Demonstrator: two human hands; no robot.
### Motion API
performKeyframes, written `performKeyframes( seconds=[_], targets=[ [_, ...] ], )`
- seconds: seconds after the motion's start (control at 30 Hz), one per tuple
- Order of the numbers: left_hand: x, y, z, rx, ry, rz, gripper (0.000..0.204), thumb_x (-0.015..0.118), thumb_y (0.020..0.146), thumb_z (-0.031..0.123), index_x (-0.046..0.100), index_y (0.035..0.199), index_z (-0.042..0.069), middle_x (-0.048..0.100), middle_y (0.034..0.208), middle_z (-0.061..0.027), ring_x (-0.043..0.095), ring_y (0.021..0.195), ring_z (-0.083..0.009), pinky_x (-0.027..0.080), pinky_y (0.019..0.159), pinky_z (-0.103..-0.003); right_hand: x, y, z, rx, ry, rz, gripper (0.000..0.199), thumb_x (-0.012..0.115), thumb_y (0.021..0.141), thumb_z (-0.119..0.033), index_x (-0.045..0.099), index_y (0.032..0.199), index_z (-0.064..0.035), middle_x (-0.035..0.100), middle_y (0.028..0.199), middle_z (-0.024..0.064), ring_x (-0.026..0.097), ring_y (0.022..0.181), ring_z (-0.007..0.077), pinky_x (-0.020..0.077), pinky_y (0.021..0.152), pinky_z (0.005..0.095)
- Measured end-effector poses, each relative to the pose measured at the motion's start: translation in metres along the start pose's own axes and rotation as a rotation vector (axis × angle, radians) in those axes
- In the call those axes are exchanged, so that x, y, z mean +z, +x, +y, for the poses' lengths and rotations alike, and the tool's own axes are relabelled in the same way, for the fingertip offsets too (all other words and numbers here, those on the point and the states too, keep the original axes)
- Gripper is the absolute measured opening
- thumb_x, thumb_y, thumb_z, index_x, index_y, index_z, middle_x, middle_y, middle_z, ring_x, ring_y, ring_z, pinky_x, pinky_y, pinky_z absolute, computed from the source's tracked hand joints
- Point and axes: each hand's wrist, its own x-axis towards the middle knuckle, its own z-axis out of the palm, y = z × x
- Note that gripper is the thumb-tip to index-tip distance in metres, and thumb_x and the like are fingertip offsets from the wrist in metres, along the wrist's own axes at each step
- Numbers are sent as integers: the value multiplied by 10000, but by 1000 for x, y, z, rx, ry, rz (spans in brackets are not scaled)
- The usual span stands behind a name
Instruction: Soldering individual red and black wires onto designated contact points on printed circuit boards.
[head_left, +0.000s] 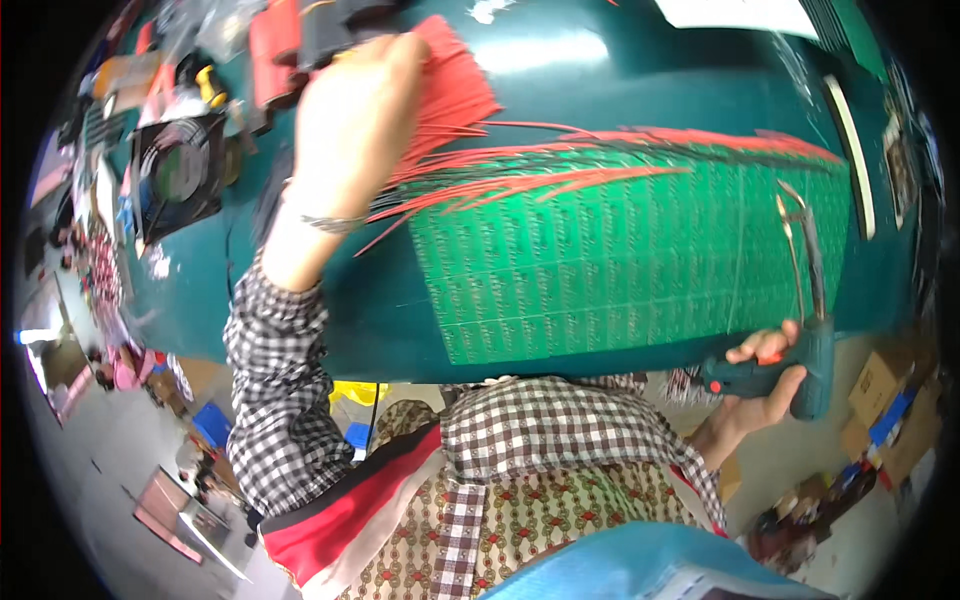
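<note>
L hand (362,100): motion-blurred, seen from the back; fingers hidden from where I stand, so can't tell if it grips anything. It's over the red stack (462,85), covering approx. its L part; contact unclear. Black item (345,22) beyond is cut off at top edge, ID unconfirmed. White sheet (740,14), top R, also cut off. Gun tip shows over R end of the board (580,285); can't tell if touching.

Writing: rows of tiny marks on the board, too small to read.

Pose: L arm raised fwd across the bench (370,325), elbow out to the side, thin band at wrist. R hand (750,405) low by near edge, fingers wrapped round the handle of the dark green gun (815,365), tip pointing away from wearer.

Location: board flat on bench, in front of wearer; red & blk wires (600,155) lie along its far edge, some overlapping it.
</note>
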Motion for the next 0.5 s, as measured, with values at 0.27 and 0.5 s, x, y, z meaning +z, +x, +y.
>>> performKeyframes(
  seconds=[0.27, 0.5],
  targets=[
    [-24, 7, 6, 12, 55, -99, 165, 509, 791, -12, 545, 940, 48, 538, 898, -135, 578, 807, -344, 479, 670, -405, -5, 2, 10, -26, 10, -75, 591, 483, 933, -411, 416, 1242, 89, 543, 844, 107, 571, 766, 208, 568, 590, 320],
    [-30, 58, 60, 447, 188, -232, 145, 545, 699, 2, 512, 840, -6, 486, 822, -142, 548, 818, -308, 471, 712, -385, -6, -3, 10, -31, 1, -30, 587, 498, 923, -413, 431, 1221, 89, 544, 821, 105, 574, 745, 210, 559, 562, 316]
  ],
)
